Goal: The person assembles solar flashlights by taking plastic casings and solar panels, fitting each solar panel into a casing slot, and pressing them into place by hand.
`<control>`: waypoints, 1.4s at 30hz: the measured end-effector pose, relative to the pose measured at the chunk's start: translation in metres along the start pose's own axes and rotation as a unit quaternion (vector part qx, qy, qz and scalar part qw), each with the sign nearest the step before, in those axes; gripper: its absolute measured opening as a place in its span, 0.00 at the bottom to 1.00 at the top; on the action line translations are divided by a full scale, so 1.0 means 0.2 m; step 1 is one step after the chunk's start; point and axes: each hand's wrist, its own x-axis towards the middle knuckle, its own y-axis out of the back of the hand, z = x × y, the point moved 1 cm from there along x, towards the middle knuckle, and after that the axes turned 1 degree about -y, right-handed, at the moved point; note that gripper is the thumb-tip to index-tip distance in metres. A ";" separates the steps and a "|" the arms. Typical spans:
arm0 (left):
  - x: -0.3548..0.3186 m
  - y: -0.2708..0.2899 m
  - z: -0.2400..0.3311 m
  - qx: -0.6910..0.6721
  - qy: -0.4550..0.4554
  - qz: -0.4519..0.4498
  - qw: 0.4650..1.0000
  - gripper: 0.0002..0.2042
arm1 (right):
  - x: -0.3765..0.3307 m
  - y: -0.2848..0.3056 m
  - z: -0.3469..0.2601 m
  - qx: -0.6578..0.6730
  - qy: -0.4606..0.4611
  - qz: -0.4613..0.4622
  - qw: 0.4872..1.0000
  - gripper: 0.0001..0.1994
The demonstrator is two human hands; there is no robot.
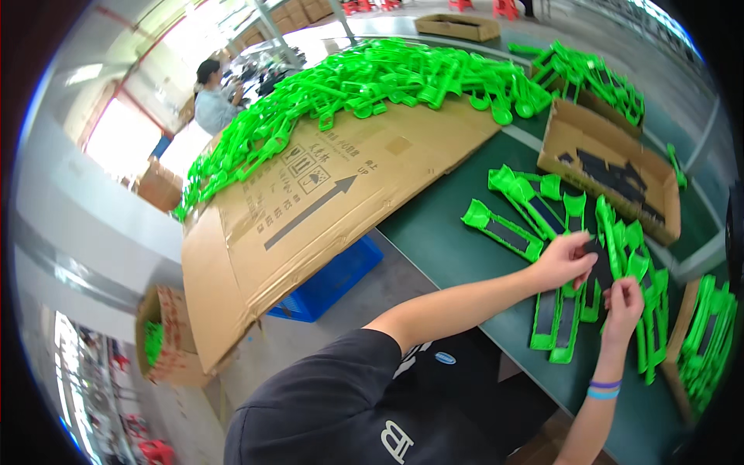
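My left hand (568, 260) pinches the upper end of a dark flat strip (599, 262). The fingers of my right hand (622, 301) are closed at the strip's lower end, so it hangs between both hands. Around and under them on the green table lie several long bright green plastic pieces (505, 231), many with a dark strip set along the middle. Two of these green pieces (556, 329) lie side by side just below my left hand. More green pieces (657, 310) are bunched to the right of my right hand.
A shallow cardboard box (566, 128) with loose dark strips stands beyond my hands. A big heap of green pieces (372, 81) covers a large cardboard sheet (310, 225) at left. Boxes of green pieces (705, 341) stand at right. A blue crate (329, 283) sits below; a person (215, 105) works far left.
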 end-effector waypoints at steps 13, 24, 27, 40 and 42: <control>0.04 0.50 0.53 0.322 0.260 -0.280 0.866 0.17 | 0.04 -0.02 0.02 0.118 -0.068 0.016 0.991 0.02; 0.14 1.74 0.80 0.800 0.057 0.217 0.556 0.24 | 0.05 -0.04 0.01 0.088 -0.059 0.046 0.993 0.04; 0.22 1.73 0.81 0.819 0.073 0.181 0.540 0.31 | 0.04 -0.07 -0.02 0.077 -0.073 0.051 0.993 0.04; 0.34 1.70 0.87 0.912 0.076 0.092 0.393 0.31 | 0.00 -0.10 -0.04 0.084 -0.111 0.040 0.989 0.04; 0.31 1.65 0.93 0.894 0.006 0.132 0.428 0.30 | 0.01 -0.10 -0.04 0.088 -0.109 0.043 0.989 0.04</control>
